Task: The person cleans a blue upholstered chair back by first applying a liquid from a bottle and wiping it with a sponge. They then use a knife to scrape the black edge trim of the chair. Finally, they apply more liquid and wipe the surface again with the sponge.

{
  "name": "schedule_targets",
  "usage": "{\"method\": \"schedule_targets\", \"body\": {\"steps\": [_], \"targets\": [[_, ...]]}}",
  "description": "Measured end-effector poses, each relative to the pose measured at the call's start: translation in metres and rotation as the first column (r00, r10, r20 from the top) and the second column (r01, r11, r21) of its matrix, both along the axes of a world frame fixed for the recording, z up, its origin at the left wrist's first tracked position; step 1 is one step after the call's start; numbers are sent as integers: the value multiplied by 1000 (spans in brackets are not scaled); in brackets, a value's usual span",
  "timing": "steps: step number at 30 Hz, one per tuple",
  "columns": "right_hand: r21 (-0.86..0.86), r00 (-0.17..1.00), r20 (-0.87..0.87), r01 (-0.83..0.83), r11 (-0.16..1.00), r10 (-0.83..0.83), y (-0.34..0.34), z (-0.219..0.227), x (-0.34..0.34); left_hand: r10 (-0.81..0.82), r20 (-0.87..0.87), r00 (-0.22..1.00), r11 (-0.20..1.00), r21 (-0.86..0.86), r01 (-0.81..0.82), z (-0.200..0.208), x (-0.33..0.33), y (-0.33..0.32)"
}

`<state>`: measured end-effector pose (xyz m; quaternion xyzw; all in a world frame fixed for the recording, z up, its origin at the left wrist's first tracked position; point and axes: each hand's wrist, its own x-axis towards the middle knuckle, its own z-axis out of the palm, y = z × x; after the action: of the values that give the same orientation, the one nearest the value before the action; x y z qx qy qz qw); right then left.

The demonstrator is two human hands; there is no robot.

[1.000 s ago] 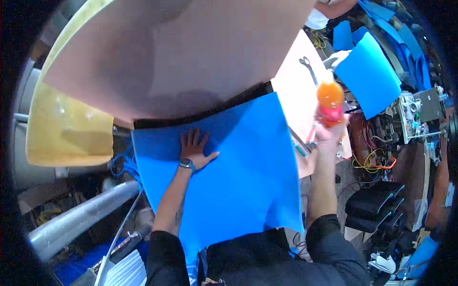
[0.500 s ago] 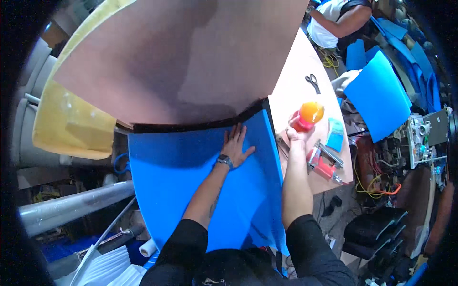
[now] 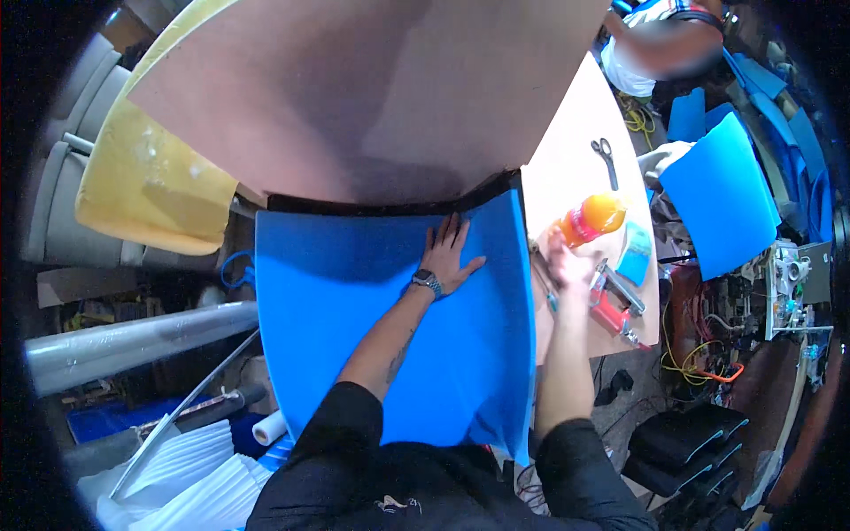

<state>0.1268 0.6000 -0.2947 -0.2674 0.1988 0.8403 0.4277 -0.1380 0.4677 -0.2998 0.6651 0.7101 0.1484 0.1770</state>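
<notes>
My left hand (image 3: 450, 265), wearing a watch, lies flat with fingers spread on a blue foam sheet (image 3: 390, 310). Its fingertips come close to the dark edge strip (image 3: 354, 209) along the sheet's far side. To the right, my right hand (image 3: 571, 264) is over the table, smeared by motion. Just beyond it an orange bottle (image 3: 595, 219) with a red band is tilted on its side; whether my fingers still touch it cannot be made out. Beside that hand lie a red-and-silver stapler-like air tool (image 3: 611, 310) and a thin hand tool (image 3: 542, 270).
A large brownish curved panel (image 3: 372, 97) rises beyond the foam. Black-handled scissors (image 3: 605, 164) and a light blue pad (image 3: 635, 252) lie on the table (image 3: 571, 124). A plastic-wrapped roll (image 3: 142, 341) juts in at left. Another person (image 3: 660, 49) is at the far right.
The bottle, upright in my right hand before, is now tipped over, and that hand has drawn back toward me. My left hand stays flat on the foam. The whole view has shifted slightly.
</notes>
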Motion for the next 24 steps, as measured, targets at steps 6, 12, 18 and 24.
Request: {"method": "schedule_targets", "body": {"steps": [6, 12, 18, 24], "targets": [[715, 386, 500, -689, 119, -775, -136, 132, -117, 238, -426, 873, 970, 65, -233, 1, -75, -71], [-465, -240, 297, -882, 80, -924, -90, 13, -191, 253, -461, 850, 940, -91, -329, 1, -95, -77], [-576, -294, 263, -812, 95, -919, -94, 4, -197, 211, -400, 892, 944, -155, -293, 15, -100, -80], [-614, -353, 349, -786, 73, -868, -119, 11, -212, 240, -647, 723, 955, 23, -297, 48, -173, -103]]}}
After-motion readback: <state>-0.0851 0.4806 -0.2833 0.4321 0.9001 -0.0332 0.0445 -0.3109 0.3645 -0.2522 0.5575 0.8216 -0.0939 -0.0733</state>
